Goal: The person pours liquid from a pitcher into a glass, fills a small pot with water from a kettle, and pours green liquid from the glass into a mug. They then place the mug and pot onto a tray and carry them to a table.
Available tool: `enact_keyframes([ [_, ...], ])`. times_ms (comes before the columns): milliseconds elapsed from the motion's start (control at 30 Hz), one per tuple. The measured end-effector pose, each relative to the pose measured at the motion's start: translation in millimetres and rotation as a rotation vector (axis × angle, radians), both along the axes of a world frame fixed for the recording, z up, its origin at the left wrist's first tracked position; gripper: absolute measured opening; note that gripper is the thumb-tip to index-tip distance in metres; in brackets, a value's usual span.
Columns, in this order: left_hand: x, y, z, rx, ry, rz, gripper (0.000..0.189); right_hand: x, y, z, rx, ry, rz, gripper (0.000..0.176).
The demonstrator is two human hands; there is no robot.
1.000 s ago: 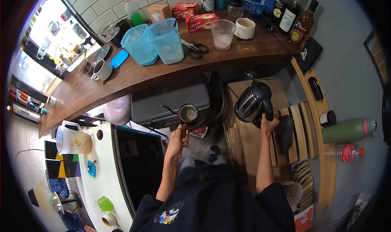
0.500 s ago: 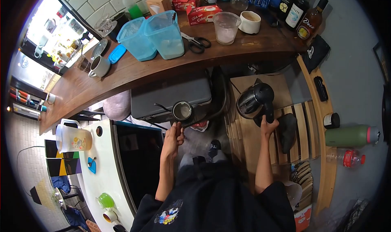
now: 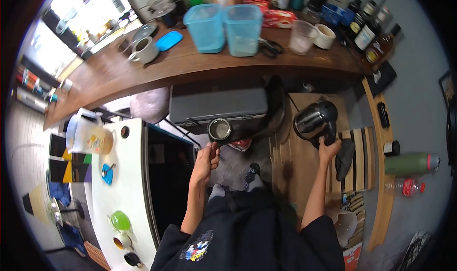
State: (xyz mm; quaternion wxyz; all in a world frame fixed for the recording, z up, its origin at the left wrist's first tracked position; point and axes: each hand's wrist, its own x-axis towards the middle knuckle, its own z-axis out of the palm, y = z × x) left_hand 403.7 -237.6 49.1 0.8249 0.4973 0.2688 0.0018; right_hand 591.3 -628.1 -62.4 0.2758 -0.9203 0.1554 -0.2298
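Note:
In the head view my left hand (image 3: 206, 161) is closed round the handle of a small dark pot (image 3: 220, 129). Its round mouth faces up and shows a pale greyish inside, and a thin dark stick-like handle juts out at its left. My right hand (image 3: 327, 151) grips a black electric kettle (image 3: 312, 122) by the handle, low over the wooden boards. Beside that hand lies a dark grey cloth (image 3: 345, 159). The pot and the kettle are apart, with a dark grey chest (image 3: 219, 99) behind the pot.
A wooden counter (image 3: 181, 70) crosses the far side, bearing blue containers (image 3: 204, 30), scissors (image 3: 270, 47), a white mug (image 3: 324, 36) and several bottles. At left a white-topped fridge (image 3: 126, 171) carries a jug (image 3: 90, 133). A green flask (image 3: 409, 164) lies on the right ledge.
The view has shifted, so the counter things sit further right and higher. Both hands keep their holds on the pot and the kettle, still apart.

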Motion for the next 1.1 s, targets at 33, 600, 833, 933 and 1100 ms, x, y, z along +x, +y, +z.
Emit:
enact_keyframes([
  [33, -8.6, 5.0, 2.0, 0.012, -0.007, 0.012, 0.039, -8.6, 7.5, 11.1, -0.013, 0.054, -0.032, 0.062],
  [600, -209.7, 105.1, 3.7, 0.101, 0.023, 0.432, 0.044, -116.3, 368.2, 84.3, 0.383, 0.244, 1.176, 0.023],
  [833, -269.7, 117.6, -2.6, 0.085, 0.052, 0.690, 0.041, -169.4, 531.2, 79.1, 0.355, 0.249, 1.625, 0.022],
  [933, -284.5, 122.4, -5.4, 0.063, 0.062, 0.786, 0.041, -171.2, 593.7, 69.8, 0.247, 0.219, 1.711, 0.025],
  [1100, -301.2, 133.0, -13.1, 0.040, 0.032, 0.906, 0.041, -163.4, 675.9, 53.6, 0.063, 0.003, 1.745, 0.039],
])
